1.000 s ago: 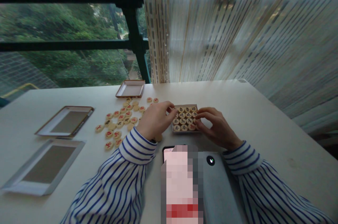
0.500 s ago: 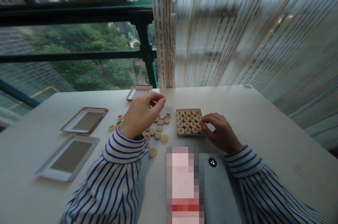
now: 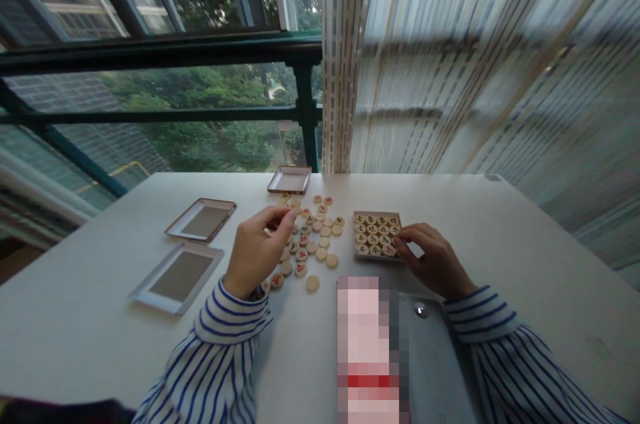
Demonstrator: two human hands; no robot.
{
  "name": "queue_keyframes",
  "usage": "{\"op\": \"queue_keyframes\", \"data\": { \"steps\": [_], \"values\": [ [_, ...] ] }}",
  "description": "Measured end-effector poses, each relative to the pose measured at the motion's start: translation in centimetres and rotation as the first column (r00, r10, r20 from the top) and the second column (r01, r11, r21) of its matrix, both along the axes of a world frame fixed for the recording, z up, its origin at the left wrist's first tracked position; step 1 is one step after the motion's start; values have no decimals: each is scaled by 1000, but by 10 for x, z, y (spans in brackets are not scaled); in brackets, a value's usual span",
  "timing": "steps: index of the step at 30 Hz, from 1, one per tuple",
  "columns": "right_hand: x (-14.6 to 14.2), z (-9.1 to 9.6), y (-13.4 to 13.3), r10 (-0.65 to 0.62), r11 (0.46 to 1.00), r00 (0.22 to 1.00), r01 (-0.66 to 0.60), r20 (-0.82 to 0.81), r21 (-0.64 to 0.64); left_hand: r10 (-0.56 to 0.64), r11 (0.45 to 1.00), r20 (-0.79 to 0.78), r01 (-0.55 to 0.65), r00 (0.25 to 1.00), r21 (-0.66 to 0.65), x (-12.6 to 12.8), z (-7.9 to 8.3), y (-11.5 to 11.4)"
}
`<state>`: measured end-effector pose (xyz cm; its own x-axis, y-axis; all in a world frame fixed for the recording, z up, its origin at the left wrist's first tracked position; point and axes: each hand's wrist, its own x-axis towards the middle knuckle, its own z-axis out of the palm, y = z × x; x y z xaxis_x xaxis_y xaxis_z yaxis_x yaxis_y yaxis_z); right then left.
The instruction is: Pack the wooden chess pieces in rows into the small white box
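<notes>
My left hand (image 3: 257, 249) hovers over a loose heap of round wooden chess pieces (image 3: 314, 237) on the white table (image 3: 500, 244). Its thumb and forefinger are pinched together above the heap; whether a piece sits between them I cannot make out. My right hand (image 3: 431, 257) rests with curled fingers against the right edge of a small box (image 3: 376, 235) packed with rows of pieces. Both arms wear blue-striped white sleeves.
A small box lid (image 3: 290, 180) lies at the table's back edge. Two larger flat lids (image 3: 201, 219) (image 3: 177, 276) lie on the left. A grey pouch (image 3: 435, 357) and a blurred object lie in front of me. A window railing and curtain stand behind.
My left hand left the box, swung left over the loose pieces and came down into a pinch. My right hand stayed at the box. The view tilted up and shifted left.
</notes>
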<state>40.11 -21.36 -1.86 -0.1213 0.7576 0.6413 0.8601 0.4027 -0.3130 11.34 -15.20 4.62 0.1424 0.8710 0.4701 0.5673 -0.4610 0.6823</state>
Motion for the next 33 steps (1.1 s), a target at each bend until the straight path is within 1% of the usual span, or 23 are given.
{"op": "queue_keyframes", "data": {
  "steps": [4, 9, 13, 18, 21, 26, 30, 33],
  "values": [
    [-9, 6, -2, 33, 998, 996, -37, -81, -47, 20, 999, 55, -19, 998, -29, -12, -15, 2],
    [-24, 17, -6, 71, 994, 991, -80, -115, -75, 22, 998, 82, -18, 996, -54, -27, -19, 3],
    [-37, 31, -5, 123, 988, 990, -129, -75, -80, 38, 996, 116, -28, 993, -85, -40, -23, 3],
    [-59, 49, -2, 170, 981, 985, -172, -29, -87, 78, 994, 119, -68, 990, -85, -53, -36, 0],
    [-71, 55, 0, 227, 968, 974, -225, 0, -106, 81, 994, 75, -75, 994, -81, -60, -42, -6],
    [-89, 54, 6, 311, 938, 947, -293, 77, -183, -12, 997, -62, 8, 998, -75, -68, -49, -19],
    [-104, 50, 10, 358, 917, 922, -317, 147, -242, -84, 996, -197, 85, 977, 0, -67, -61, -25],
    [-116, 48, 10, 377, 905, 904, -314, 201, -286, -97, 992, -307, 117, 947, 46, -63, -71, -26]
  ]
}}
